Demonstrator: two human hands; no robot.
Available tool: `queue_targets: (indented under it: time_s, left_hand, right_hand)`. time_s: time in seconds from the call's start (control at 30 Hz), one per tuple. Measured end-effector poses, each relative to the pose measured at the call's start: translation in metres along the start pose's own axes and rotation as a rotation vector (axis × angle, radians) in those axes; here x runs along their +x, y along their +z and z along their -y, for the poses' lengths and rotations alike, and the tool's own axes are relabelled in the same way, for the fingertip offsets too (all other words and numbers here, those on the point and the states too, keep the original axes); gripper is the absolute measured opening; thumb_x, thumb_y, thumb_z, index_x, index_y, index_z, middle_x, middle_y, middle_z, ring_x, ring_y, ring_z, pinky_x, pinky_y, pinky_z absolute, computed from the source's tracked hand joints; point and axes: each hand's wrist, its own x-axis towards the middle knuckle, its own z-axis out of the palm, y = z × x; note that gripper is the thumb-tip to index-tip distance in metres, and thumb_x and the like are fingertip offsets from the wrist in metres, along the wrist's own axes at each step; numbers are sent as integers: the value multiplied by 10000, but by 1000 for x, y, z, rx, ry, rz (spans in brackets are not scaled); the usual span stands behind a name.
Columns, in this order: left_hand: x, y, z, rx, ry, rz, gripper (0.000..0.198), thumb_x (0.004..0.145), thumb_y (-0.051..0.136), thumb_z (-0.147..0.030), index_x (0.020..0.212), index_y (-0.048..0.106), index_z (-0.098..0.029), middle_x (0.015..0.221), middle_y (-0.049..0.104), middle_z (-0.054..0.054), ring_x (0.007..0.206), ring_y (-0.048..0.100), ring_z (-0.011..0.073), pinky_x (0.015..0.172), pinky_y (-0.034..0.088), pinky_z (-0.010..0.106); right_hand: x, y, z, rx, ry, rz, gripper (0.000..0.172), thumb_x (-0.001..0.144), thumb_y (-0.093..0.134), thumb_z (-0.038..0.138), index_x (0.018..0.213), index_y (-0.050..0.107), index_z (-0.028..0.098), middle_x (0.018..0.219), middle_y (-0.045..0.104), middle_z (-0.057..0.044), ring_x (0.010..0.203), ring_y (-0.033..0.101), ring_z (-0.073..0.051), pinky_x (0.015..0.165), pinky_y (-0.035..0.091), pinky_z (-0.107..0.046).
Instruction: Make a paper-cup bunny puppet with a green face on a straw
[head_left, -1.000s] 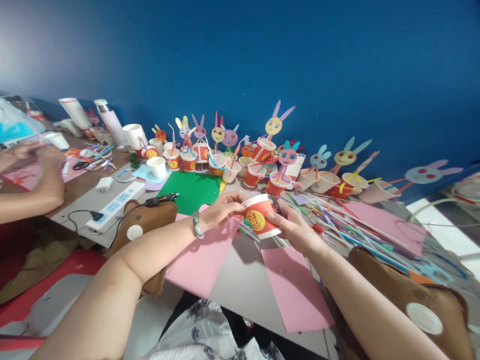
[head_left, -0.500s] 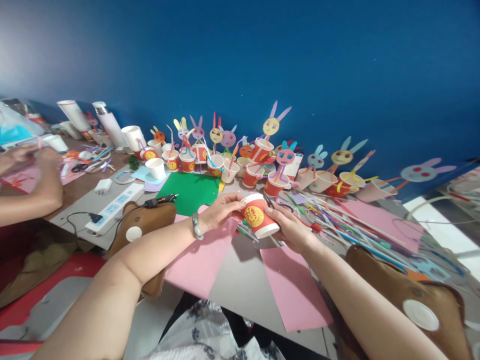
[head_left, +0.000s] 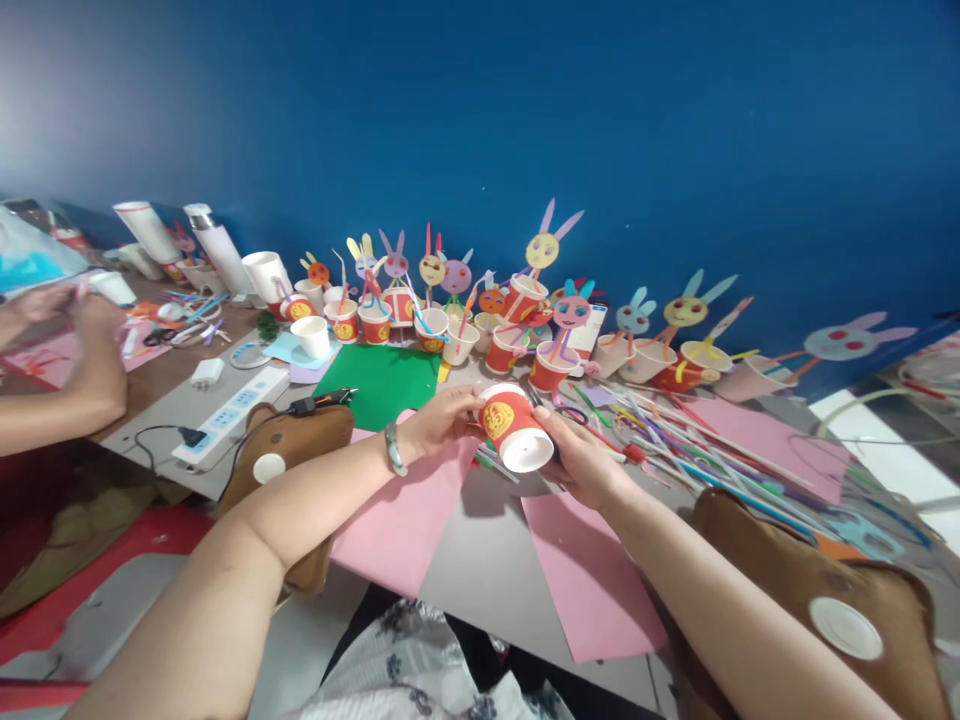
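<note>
A red paper cup [head_left: 504, 418] with a yellow printed emblem is held above the table between my two hands. Its white base faces me, with a small dark mark near the middle. My left hand [head_left: 444, 420], a bangle on its wrist, grips the rim side from the left. From the right, my right hand [head_left: 576, 450] closes on the cup near its base. Something dark shows by the right fingers, too hidden to name. Below lie pink paper sheets [head_left: 592, 580], and behind the cup is a green sheet [head_left: 394, 385].
Paper cups with rabbit figures [head_left: 555, 365] line the blue wall. Many coloured straws [head_left: 697, 450] lie to the right. A power strip [head_left: 232, 415] and brown cushion-like bags [head_left: 281, 460] are near the front edge. A co-worker's hands [head_left: 94, 310] work at far left.
The cup has tipped in my hands, so its base now turns more towards me and its emblem sits higher and further left. Both hands keep hold of it.
</note>
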Motion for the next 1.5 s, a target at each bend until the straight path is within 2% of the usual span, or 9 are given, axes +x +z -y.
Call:
queue_targets:
  time_s: [0.1, 0.23, 0.4, 0.57, 0.67, 0.77, 0.93, 1.17, 1.5]
  left_hand:
    - [-1, 1, -3, 66, 54, 5, 201, 708, 696, -299, 748, 564, -153, 751, 624, 18, 727, 611, 145, 693, 489, 276]
    - [-6, 2, -3, 165, 116, -7, 81, 700, 602, -216, 746, 602, -149, 771, 640, 23, 767, 602, 149, 736, 475, 274]
    - [-9, 1, 2, 320, 152, 37, 206, 693, 648, -247, 867, 660, -138, 821, 650, 25, 754, 582, 140, 719, 450, 266]
    - [-8, 4, 6, 300, 256, -23, 250, 790, 722, -380, 852, 658, -147, 845, 655, 26, 803, 593, 142, 768, 462, 269]
    - [-8, 4, 5, 253, 292, -39, 262, 799, 744, -397, 837, 658, -153, 833, 658, 17, 782, 598, 126, 759, 470, 258]
    - [-11, 4, 2, 212, 255, -17, 263, 811, 742, -403, 847, 664, -155, 848, 674, 26, 774, 615, 128, 737, 481, 259]
    - [-13, 3, 0, 163, 243, 13, 202, 809, 733, -343, 862, 692, -152, 858, 694, 38, 774, 630, 134, 732, 494, 264]
    - [-14, 5, 0, 166, 217, 3, 201, 799, 750, -326, 871, 710, -143, 859, 701, 40, 797, 663, 142, 741, 523, 265]
    - [-16, 12, -6, 184, 146, -22, 281, 798, 765, -404, 828, 694, -133, 799, 701, 41, 731, 676, 150, 721, 541, 292]
  right_hand:
    - [0, -1, -4, -48, -7, -48, 516, 757, 699, 672, 832, 437, 234, 535, 392, 102, 410, 264, -50, 392, 158, -216]
    - [3, -1, -7, -263, -135, -161, 569, 686, 775, 623, 780, 368, 237, 622, 403, 91, 493, 323, -59, 438, 250, -218]
    - [4, 2, -7, -537, -212, -316, 578, 606, 800, 584, 804, 379, 240, 728, 500, 53, 525, 373, -74, 475, 315, -247]
    - [-3, 8, -9, -714, -275, -354, 566, 608, 807, 561, 845, 399, 248, 612, 458, 86, 502, 349, -92, 487, 296, -258]
    - [-4, 8, -11, -722, -291, -361, 572, 616, 795, 587, 856, 402, 248, 592, 429, 93, 508, 349, -98, 495, 296, -260]
    - [0, 5, -11, -652, -297, -356, 568, 638, 761, 627, 828, 386, 246, 663, 457, 66, 535, 354, -95, 496, 311, -258]
    - [5, -1, -11, -506, -312, -217, 514, 729, 694, 645, 821, 394, 238, 687, 470, 47, 600, 423, -117, 525, 358, -258]
    - [4, 4, -16, -598, -299, -325, 594, 625, 779, 639, 816, 383, 239, 724, 496, 45, 550, 410, -90, 478, 330, -246]
    - [6, 3, -25, -685, -296, -308, 560, 668, 731, 658, 853, 409, 239, 713, 480, 49, 554, 419, -104, 487, 351, -255]
